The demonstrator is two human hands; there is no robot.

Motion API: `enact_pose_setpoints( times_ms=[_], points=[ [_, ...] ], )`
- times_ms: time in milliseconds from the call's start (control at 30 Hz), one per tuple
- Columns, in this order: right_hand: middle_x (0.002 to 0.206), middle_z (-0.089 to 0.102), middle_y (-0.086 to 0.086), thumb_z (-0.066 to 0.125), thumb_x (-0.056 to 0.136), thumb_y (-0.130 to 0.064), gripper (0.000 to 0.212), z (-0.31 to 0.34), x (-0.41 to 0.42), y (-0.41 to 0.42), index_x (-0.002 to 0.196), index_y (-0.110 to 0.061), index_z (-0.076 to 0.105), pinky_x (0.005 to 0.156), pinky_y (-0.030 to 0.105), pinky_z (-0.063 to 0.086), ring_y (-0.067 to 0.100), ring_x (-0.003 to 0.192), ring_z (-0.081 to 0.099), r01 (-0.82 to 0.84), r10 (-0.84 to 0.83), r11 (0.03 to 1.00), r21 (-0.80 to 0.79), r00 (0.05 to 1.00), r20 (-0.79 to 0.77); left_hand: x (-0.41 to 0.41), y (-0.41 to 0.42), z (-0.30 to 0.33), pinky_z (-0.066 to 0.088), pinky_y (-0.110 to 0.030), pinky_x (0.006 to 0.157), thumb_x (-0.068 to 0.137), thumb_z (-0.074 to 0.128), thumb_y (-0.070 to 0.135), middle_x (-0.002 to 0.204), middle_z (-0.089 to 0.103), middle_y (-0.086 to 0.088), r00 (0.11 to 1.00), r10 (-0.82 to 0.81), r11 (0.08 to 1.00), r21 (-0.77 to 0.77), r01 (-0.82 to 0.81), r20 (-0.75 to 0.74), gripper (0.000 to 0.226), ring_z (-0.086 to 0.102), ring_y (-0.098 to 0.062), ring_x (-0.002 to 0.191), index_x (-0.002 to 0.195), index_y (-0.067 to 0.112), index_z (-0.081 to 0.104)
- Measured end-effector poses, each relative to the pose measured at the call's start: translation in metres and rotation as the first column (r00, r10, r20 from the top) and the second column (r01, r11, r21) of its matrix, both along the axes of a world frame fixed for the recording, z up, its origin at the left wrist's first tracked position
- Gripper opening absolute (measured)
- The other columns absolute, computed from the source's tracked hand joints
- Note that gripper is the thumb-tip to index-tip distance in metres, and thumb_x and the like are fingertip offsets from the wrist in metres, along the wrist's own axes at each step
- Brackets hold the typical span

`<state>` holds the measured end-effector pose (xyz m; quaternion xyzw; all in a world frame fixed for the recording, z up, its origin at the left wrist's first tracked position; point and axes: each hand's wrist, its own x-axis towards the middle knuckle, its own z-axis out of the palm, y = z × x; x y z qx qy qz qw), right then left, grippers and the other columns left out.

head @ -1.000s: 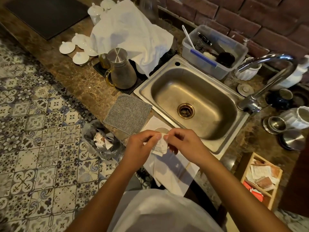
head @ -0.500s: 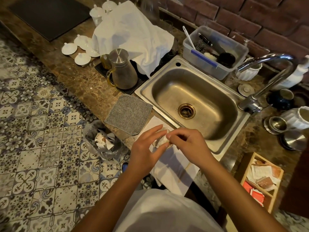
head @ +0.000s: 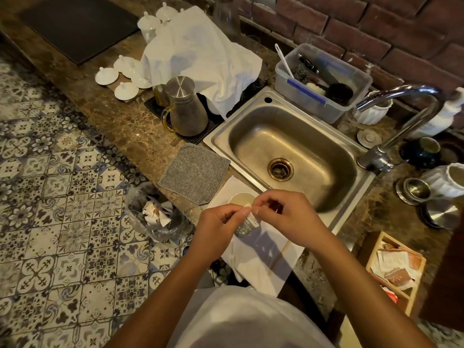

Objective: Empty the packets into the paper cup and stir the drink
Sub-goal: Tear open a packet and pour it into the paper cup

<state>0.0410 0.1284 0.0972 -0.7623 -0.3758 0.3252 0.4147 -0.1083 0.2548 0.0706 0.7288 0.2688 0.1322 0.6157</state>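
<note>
A paper cup [head: 241,197] stands on a white paper sheet [head: 261,272] at the counter's front edge, its cream-coloured opening showing just beyond my fingers. My left hand [head: 216,229] and my right hand [head: 293,217] meet right over its near side, and both pinch a small white packet [head: 247,206] at its top edge. Below the fingertips shows a dark star-patterned surface with white print [head: 247,226]; I cannot tell whether it is the packet or the cup's wall. A thin wooden stirrer [head: 281,257] lies on the sheet below my right wrist.
The steel sink [head: 226,136] and its tap [head: 401,116] lie just behind the cup. A grey cloth [head: 194,173] is to the left and a metal-lidded jug [head: 187,109] farther back. A wooden box of packets [head: 396,270] stands at the right. A bin bag of torn wrappers [head: 155,214] hangs at the left.
The packet, held open and crumpled between my hands a second ago, has been drawn into my fingertips. Both hands have stayed over the cup, and the dark patterned surface now shows below them.
</note>
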Motion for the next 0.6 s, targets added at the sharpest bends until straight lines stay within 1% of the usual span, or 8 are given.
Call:
enact_pose_setpoints(
  times_ms=[100, 200, 300, 367, 433, 467, 533, 600],
  points=[
    [0.071, 0.068, -0.011, 0.078, 0.088, -0.022, 0.003, -0.002, 0.0, -0.002, 0.087, -0.025, 0.076, 0.062, 0.014, 0.044, 0.002, 0.063, 0.058, -0.028, 0.028, 1.0, -0.01, 0.999, -0.019, -0.001, 0.002, 0.001, 0.052, -0.024, 0.061, 0.091, 0.07, 0.023, 0.071, 0.074, 0.009, 1.0, 0.014, 0.998, -0.057, -0.014, 0.005, 0.01, 0.064, -0.006, 0.062, 0.092, 0.025, 0.079],
    [0.07, 0.068, -0.009, 0.076, 0.089, -0.017, 0.007, -0.006, 0.0, -0.004, 0.086, -0.024, 0.077, 0.062, 0.02, 0.045, 0.003, 0.061, 0.055, 0.034, -0.032, 0.999, 0.013, 0.997, -0.077, -0.001, 0.003, 0.006, 0.051, -0.017, 0.063, 0.089, 0.072, 0.017, 0.075, 0.076, 0.011, 0.999, 0.048, 0.99, -0.134, -0.045, 0.019, 0.01, 0.066, -0.001, 0.065, 0.09, 0.024, 0.079],
    [0.073, 0.068, -0.003, 0.075, 0.089, -0.016, 0.008, -0.008, -0.001, -0.004, 0.087, -0.023, 0.076, 0.063, 0.025, 0.046, 0.006, 0.064, 0.056, 0.059, -0.055, 0.998, 0.025, 0.991, -0.122, -0.001, 0.006, 0.008, 0.05, -0.016, 0.065, 0.092, 0.07, 0.014, 0.075, 0.074, 0.014, 1.0, 0.028, 0.992, -0.125, -0.026, 0.014, 0.015, 0.063, 0.001, 0.067, 0.087, 0.027, 0.077],
    [0.075, 0.067, 0.004, 0.074, 0.089, -0.017, 0.006, -0.006, -0.001, -0.003, 0.091, -0.022, 0.074, 0.064, 0.033, 0.049, 0.014, 0.066, 0.058, 0.023, -0.018, 0.999, 0.03, 0.985, -0.173, -0.001, 0.008, 0.006, 0.048, -0.018, 0.066, 0.094, 0.068, 0.016, 0.076, 0.072, 0.013, 1.0, -0.01, 0.994, -0.109, 0.009, -0.002, 0.014, 0.06, -0.002, 0.067, 0.088, 0.025, 0.077],
    [0.077, 0.068, 0.009, 0.073, 0.09, -0.018, 0.007, -0.003, 0.0, -0.001, 0.096, -0.02, 0.072, 0.066, 0.039, 0.051, 0.026, 0.067, 0.06, -0.031, 0.036, 0.999, 0.033, 0.984, -0.173, -0.001, 0.01, 0.007, 0.046, -0.02, 0.064, 0.096, 0.065, 0.017, 0.074, 0.068, 0.013, 0.998, -0.063, 0.993, -0.101, 0.06, -0.027, 0.013, 0.056, -0.003, 0.065, 0.091, 0.02, 0.077],
    [0.076, 0.069, 0.007, 0.073, 0.091, -0.018, 0.006, -0.002, 0.002, -0.001, 0.097, -0.02, 0.073, 0.065, 0.037, 0.05, 0.024, 0.066, 0.06, -0.062, 0.066, 0.998, 0.028, 0.987, -0.149, -0.001, 0.011, 0.007, 0.045, -0.02, 0.064, 0.097, 0.064, 0.017, 0.073, 0.067, 0.014, 0.995, -0.09, 0.991, -0.097, 0.086, -0.038, 0.013, 0.054, -0.002, 0.065, 0.092, 0.018, 0.076],
    [0.071, 0.067, -0.002, 0.074, 0.091, -0.018, 0.003, 0.001, 0.007, 0.0, 0.094, -0.019, 0.074, 0.063, 0.026, 0.047, 0.008, 0.062, 0.057, -0.107, 0.107, 0.994, 0.006, 0.988, -0.108, 0.0, 0.012, 0.008, 0.044, -0.019, 0.065, 0.098, 0.063, 0.017, 0.073, 0.066, 0.016, 0.99, -0.13, 0.988, -0.091, 0.125, -0.052, 0.014, 0.053, 0.0, 0.064, 0.093, 0.016, 0.076],
    [0.069, 0.064, -0.008, 0.075, 0.091, -0.018, 0.001, 0.002, 0.011, 0.001, 0.091, -0.019, 0.074, 0.062, 0.02, 0.044, 0.001, 0.06, 0.054, -0.135, 0.132, 0.99, -0.027, 0.986, -0.1, 0.002, 0.013, 0.01, 0.042, -0.017, 0.064, 0.098, 0.061, 0.016, 0.071, 0.064, 0.018, 0.987, -0.148, 0.986, -0.084, 0.142, -0.066, 0.014, 0.051, 0.002, 0.063, 0.093, 0.015, 0.075]
  ],
)
